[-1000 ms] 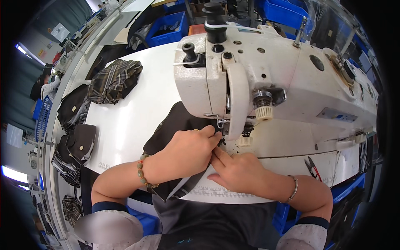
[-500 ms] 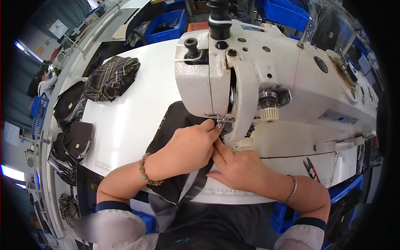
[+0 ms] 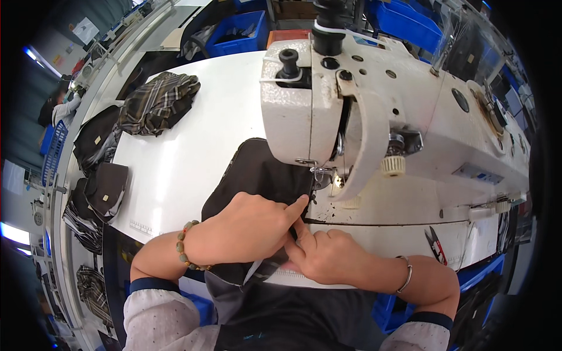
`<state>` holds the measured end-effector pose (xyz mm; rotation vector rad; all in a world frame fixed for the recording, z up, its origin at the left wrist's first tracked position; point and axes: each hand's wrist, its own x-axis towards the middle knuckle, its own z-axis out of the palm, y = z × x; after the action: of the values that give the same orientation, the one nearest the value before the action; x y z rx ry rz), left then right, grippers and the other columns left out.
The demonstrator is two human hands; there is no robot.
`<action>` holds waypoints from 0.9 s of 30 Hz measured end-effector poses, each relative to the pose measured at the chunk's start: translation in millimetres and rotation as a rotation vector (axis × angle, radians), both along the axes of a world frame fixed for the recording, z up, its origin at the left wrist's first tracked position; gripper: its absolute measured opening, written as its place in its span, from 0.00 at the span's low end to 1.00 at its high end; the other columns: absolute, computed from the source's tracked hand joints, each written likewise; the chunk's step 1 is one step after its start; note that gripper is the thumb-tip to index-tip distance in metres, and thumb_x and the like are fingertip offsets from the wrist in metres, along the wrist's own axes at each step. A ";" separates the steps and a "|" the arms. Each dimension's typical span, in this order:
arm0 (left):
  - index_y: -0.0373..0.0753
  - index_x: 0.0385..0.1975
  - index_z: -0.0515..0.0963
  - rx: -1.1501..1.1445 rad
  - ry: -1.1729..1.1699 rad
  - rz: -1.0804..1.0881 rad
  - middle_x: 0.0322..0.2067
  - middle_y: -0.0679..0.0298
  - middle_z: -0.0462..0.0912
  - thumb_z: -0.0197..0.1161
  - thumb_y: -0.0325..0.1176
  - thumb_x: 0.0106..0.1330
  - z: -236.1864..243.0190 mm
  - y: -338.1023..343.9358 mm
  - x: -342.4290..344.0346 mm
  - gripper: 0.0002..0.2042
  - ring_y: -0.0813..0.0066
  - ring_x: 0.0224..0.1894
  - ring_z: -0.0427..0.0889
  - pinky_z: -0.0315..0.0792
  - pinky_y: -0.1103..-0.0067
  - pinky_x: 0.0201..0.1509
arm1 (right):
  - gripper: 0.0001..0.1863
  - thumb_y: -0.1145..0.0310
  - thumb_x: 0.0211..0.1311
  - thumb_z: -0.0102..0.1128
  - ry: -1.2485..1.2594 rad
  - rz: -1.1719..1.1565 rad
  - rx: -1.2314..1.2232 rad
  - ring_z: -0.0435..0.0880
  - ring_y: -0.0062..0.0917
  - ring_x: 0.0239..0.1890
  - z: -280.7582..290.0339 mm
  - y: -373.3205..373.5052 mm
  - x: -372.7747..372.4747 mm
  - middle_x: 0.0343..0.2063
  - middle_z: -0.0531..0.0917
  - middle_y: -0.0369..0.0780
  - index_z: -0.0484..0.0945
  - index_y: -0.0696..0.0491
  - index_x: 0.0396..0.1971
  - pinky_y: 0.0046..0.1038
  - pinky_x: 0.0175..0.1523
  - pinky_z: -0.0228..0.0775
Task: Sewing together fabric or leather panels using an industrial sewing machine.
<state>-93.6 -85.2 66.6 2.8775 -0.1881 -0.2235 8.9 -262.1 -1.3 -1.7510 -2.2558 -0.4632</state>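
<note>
A dark fabric piece (image 3: 252,169) with a grey underside lies on the white table, its right edge at the metal presser foot (image 3: 322,175) of a white sewing machine (image 3: 293,117). My left hand (image 3: 246,228) rests on this fabric. Its index finger reaches along the edge just below the foot, and the other fingers curl in against the cloth. Close beside it, my right hand (image 3: 331,257) pinches the near part of the same edge. Where the two hands meet, some fingertips are hidden.
Red-handled thread snips (image 3: 436,245) lie at the right. On the left are a crumpled plaid cloth (image 3: 161,102) and stacked dark flap pieces (image 3: 107,190). Blue bins (image 3: 237,35) stand behind the table. A person (image 3: 64,108) sits far left.
Both hands have drawn back from the presser foot toward me, uncovering more fabric near it. My left index finger is now stretched out. The whole view has shifted slightly.
</note>
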 end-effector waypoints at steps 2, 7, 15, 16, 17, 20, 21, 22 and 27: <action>0.25 0.60 0.73 -0.017 -0.028 -0.006 0.22 0.59 0.82 0.63 0.30 0.56 -3.8 2.5 -1.5 0.29 0.62 0.20 0.82 0.72 0.72 0.21 | 0.17 0.56 0.59 0.62 -0.077 -0.011 0.065 0.68 0.16 0.13 -5.2 2.5 2.9 0.39 0.86 0.56 0.84 0.56 0.35 0.19 0.18 0.60; 0.26 0.61 0.73 -0.037 0.000 -0.016 0.21 0.59 0.81 0.61 0.30 0.56 1.0 4.1 -2.5 0.29 0.62 0.18 0.81 0.71 0.72 0.20 | 0.13 0.69 0.47 0.60 -0.120 -0.041 0.239 0.68 0.15 0.14 -6.9 7.8 7.0 0.37 0.88 0.52 0.85 0.58 0.33 0.18 0.18 0.58; 0.22 0.61 0.71 -0.046 0.084 -0.008 0.19 0.58 0.80 0.61 0.29 0.56 0.3 -8.2 0.5 0.30 0.61 0.18 0.80 0.71 0.69 0.20 | 0.12 0.70 0.48 0.59 -0.086 -0.036 0.114 0.69 0.15 0.13 -4.8 0.2 0.1 0.37 0.87 0.55 0.84 0.62 0.31 0.19 0.17 0.60; 0.22 0.61 0.71 -0.048 0.083 -0.007 0.19 0.58 0.80 0.61 0.29 0.56 0.1 -8.8 1.0 0.30 0.61 0.18 0.80 0.71 0.69 0.20 | 0.12 0.70 0.48 0.59 -0.087 -0.035 0.112 0.69 0.15 0.13 -4.7 -0.6 0.5 0.37 0.87 0.55 0.84 0.62 0.31 0.19 0.17 0.60; 0.22 0.61 0.71 -0.049 0.082 -0.009 0.19 0.58 0.80 0.61 0.29 0.56 -0.3 -8.7 1.3 0.30 0.60 0.18 0.80 0.71 0.69 0.20 | 0.12 0.70 0.48 0.59 -0.077 -0.037 0.108 0.69 0.15 0.13 -4.9 -0.7 0.5 0.37 0.87 0.55 0.84 0.61 0.31 0.19 0.17 0.60; 0.23 0.61 0.71 -0.051 0.026 -0.013 0.19 0.58 0.80 0.61 0.30 0.57 -9.5 -6.8 1.4 0.30 0.60 0.19 0.81 0.71 0.68 0.21 | 0.12 0.71 0.48 0.60 -0.081 -0.052 0.102 0.70 0.16 0.13 -5.0 -0.5 0.8 0.38 0.87 0.55 0.84 0.61 0.31 0.20 0.17 0.61; 0.23 0.60 0.72 -0.050 -0.028 -0.013 0.19 0.57 0.80 0.60 0.30 0.57 -13.4 -6.2 1.1 0.29 0.60 0.19 0.81 0.72 0.68 0.21 | 0.12 0.71 0.49 0.60 -0.093 -0.065 0.101 0.71 0.16 0.13 -5.0 -0.3 1.1 0.39 0.87 0.55 0.84 0.61 0.32 0.20 0.17 0.62; 0.23 0.60 0.72 -0.051 -0.028 -0.012 0.19 0.57 0.80 0.60 0.30 0.57 -13.9 -4.7 2.4 0.29 0.60 0.19 0.81 0.72 0.68 0.21 | 0.12 0.71 0.49 0.60 -0.094 -0.063 0.100 0.71 0.16 0.13 -7.5 1.1 2.0 0.39 0.87 0.55 0.84 0.61 0.32 0.20 0.17 0.62; 0.25 0.60 0.72 -0.096 -0.098 0.047 0.18 0.57 0.80 0.59 0.32 0.58 -19.4 4.8 13.8 0.28 0.59 0.20 0.81 0.73 0.68 0.23 | 0.12 0.71 0.49 0.61 -0.004 -0.098 0.136 0.73 0.18 0.13 -13.0 6.5 9.4 0.41 0.86 0.55 0.84 0.61 0.33 0.21 0.17 0.63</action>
<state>-79.8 -80.4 47.2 2.7956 -0.1451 -0.0623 18.3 -255.7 -14.2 -1.7982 -2.0943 -0.6243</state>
